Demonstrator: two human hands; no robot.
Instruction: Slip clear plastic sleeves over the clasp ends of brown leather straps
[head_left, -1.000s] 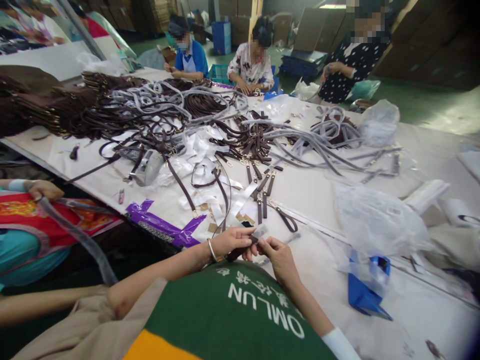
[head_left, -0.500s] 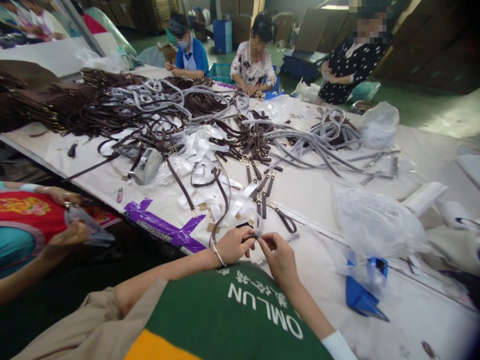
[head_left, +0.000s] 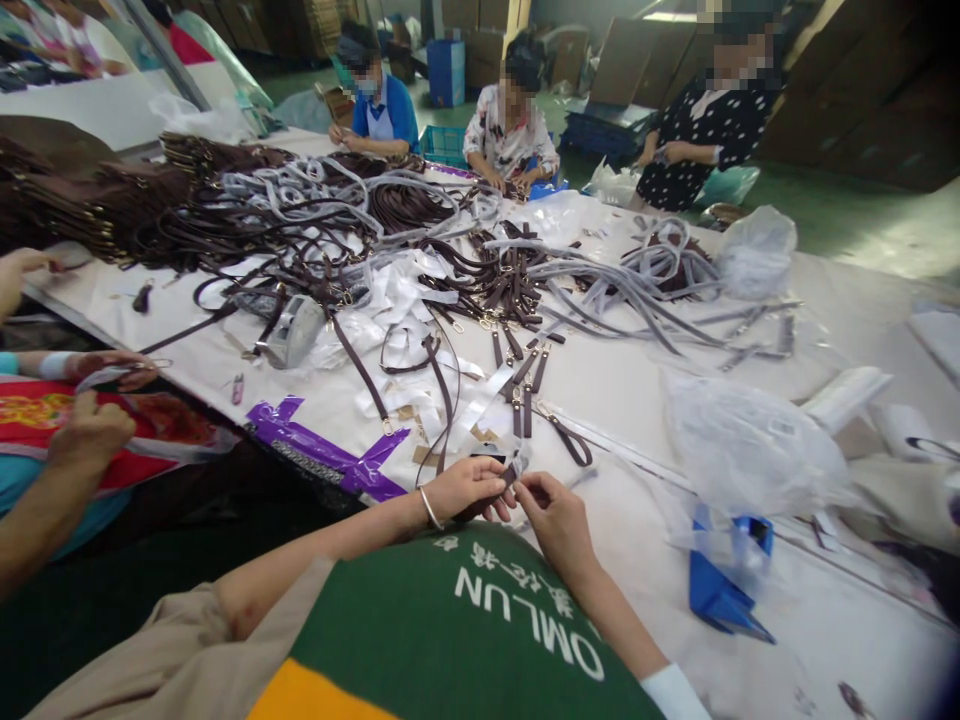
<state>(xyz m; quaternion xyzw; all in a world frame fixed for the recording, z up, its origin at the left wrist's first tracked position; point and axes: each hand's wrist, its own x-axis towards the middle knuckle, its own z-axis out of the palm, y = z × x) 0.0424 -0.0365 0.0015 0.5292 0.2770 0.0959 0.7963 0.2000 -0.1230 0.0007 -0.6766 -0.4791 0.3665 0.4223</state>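
Note:
My left hand (head_left: 472, 487), with a bracelet at the wrist, is closed on a dark brown strap (head_left: 510, 474) near the table's front edge. Right beside it, my right hand (head_left: 553, 505) pinches at the strap's end, where a greyish clear plastic wrapping (head_left: 520, 458) shows. The fingertips of both hands nearly meet there, and small details between them are hidden. Just beyond lie white paper strips (head_left: 480, 405), a looped brown strap (head_left: 574, 440) and several short brown straps with gold clasps (head_left: 529, 375).
Piled brown straps (head_left: 405, 210) and grey-wrapped straps (head_left: 622, 280) cover the table's middle. Purple tape (head_left: 322, 450) marks the front edge at left. A clear plastic bag (head_left: 757, 450) and a blue piece (head_left: 724, 580) lie at right. Co-workers sit left and stand opposite.
My left hand has turned, its fingers opening out slightly, and more of the brown strap shows between my hands. At left, the co-worker's hands have shifted, and another hand has come into view.

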